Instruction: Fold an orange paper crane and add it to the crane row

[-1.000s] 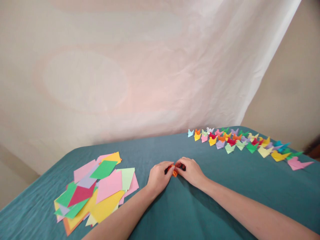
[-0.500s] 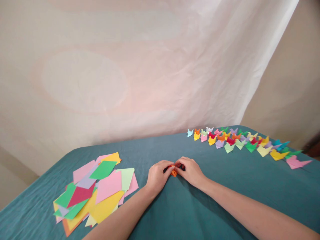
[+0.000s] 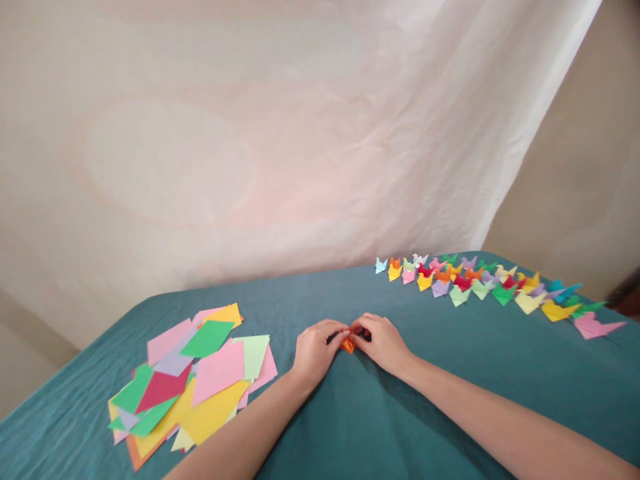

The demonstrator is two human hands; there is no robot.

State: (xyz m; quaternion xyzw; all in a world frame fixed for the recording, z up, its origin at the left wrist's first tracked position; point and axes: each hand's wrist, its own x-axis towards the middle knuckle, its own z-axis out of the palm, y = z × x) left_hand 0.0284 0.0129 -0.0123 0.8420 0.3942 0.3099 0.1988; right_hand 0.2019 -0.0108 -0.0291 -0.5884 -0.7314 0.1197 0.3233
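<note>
Where orange paper (image 3: 348, 345) rests: teal cloth (image 3: 400, 413), seemingly creased.

Home craft table (image 3: 450, 400): teal cloth, paper squares (image 3: 190, 380), origami birds (image 3: 480, 283).

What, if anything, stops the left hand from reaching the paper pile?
Probably nothing, so yes: the left hand pinches the orange fold, but only bare cloth lies between it and the pile.

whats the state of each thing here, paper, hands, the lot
orange paper: partly folded, pinched between both hands
left hand: fingers closed on the orange paper
right hand: fingers closed on the orange paper
coloured sheets: flat, unfolded, overlapping pile
folded paper figures: standing in rows
teal cloth: spread, slightly wrinkled
</note>
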